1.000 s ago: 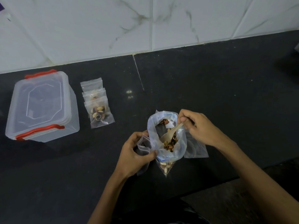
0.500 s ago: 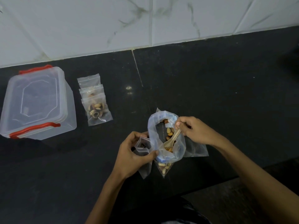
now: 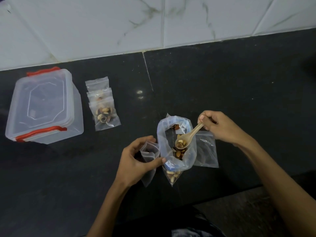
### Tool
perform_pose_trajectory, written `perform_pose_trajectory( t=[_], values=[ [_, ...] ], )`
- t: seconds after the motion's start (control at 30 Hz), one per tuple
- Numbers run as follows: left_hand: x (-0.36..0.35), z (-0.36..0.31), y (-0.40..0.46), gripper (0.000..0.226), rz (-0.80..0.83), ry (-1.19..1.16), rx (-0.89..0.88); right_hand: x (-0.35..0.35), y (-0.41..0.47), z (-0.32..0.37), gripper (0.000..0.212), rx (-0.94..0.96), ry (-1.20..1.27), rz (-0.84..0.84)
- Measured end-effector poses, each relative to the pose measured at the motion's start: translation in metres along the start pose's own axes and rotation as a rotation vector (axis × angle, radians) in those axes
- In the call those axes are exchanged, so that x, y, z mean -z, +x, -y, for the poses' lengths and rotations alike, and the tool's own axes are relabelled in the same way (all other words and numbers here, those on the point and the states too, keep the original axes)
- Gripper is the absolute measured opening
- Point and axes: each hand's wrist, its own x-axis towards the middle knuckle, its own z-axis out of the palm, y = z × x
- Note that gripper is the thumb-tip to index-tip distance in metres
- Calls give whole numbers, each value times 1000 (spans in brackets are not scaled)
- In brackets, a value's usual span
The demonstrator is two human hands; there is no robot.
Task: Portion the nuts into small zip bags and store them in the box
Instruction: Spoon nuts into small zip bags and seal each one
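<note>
On the black stone counter (image 3: 222, 79), close to its near edge, stands the large nut bag (image 3: 176, 161), a clear, bluish plastic sack with its mouth rolled down into a wide ring. Mixed nuts (image 3: 179, 153) show inside it, brown and pale pieces, and more press against its pointed lower corner. The right hand (image 3: 220, 127) pinches the end of a pale wooden spoon (image 3: 189, 135) between thumb and fingertips, the other fingers curled in; the spoon's bowl sits over the bag's mouth with a few nuts heaped in it. The left hand (image 3: 136, 161) is partly curled around a small zip bag (image 3: 149, 151), thumb along its front and fingers behind, holding its mouth open just beside the big bag's left wall. Whether anything lies inside it is hard to tell. Another empty zip bag (image 3: 206, 151) lies flat on the counter, touching the large bag's right side, under the right wrist.

Well apart to the left, three filled zip bags (image 3: 104, 106) lie overlapping in a short row, the nearest one showing brown and cream nuts through its clear front. Left of them stands the box (image 3: 44, 106), translucent plastic with its lid on and red clips at the far and near edges. White marbled tiles (image 3: 119, 23) back the counter. No label or writing can be read on any bag or on the box.
</note>
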Motion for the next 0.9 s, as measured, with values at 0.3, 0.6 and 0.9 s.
perform_pose_trajectory(
  t=[0.3,0.6,0.9],
  values=[
    [-14,-15,2,78,-135,-13,-162,17,-40,60,22,265,57,-303],
    [-20,-17,5,77,-190,-16,-207,-35,-67,91,11,827,-399,-509],
    [-20,-7,4,78,-205,17,-189,-29,-70,71,10,707,-324,-607]
  ],
)
